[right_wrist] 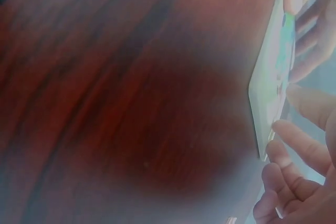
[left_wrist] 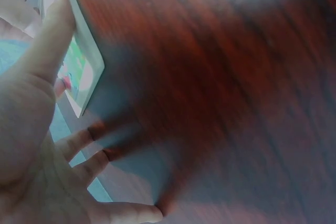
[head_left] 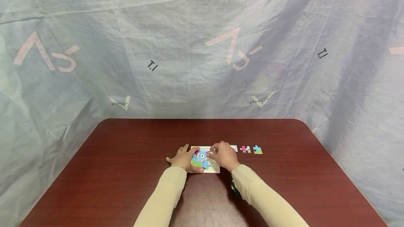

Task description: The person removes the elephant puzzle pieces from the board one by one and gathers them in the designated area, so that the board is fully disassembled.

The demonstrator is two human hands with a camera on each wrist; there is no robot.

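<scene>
A small jigsaw board (head_left: 215, 168) with a pale border lies on the table, bearing a blue cartoon elephant picture (head_left: 199, 157) on its left part. My left hand (head_left: 183, 158) rests over the board's left side, thumb along the near edge and index finger near the elephant's pink ear. Its other fingers are spread on the table, as the left wrist view shows. Over the board's right side is my right hand (head_left: 225, 155). Its thumb and index finger (right_wrist: 304, 142) touch the board with a gap between them, the other fingers loosely bent. No piece is discernible between those fingertips.
To the right of the board lie loose jigsaw pieces in a row: a pale one (head_left: 234, 148) partly behind the right hand, a pink one (head_left: 244, 149) and a blue-green one (head_left: 257, 149). The dark red table (head_left: 126, 171) ends at a grey cloth backdrop (head_left: 176, 90).
</scene>
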